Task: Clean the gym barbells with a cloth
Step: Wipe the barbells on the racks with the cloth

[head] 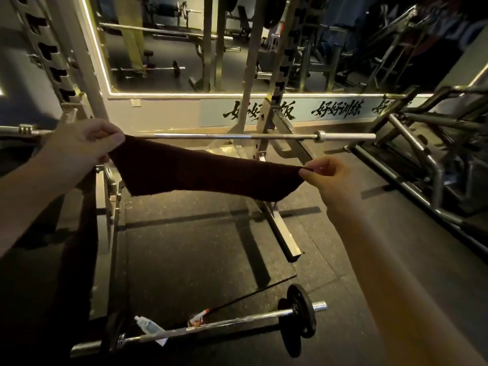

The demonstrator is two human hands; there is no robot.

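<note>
A dark maroon cloth (195, 171) hangs stretched between my two hands. My left hand (84, 140) pinches its left corner and my right hand (324, 175) pinches its right corner. Just behind the cloth a long chrome barbell (237, 136) lies level across a squat rack, its left part hidden by my left hand. A second, shorter barbell (232, 319) with a black plate on its right end lies on the floor near me.
The squat rack's steel uprights (266, 107) and base rails stand ahead on black rubber flooring. A white tube (148, 326) and a small orange-and-white packet (198, 317) lie by the floor barbell. Another metal frame (422, 165) stands at the right. A mirror covers the far wall.
</note>
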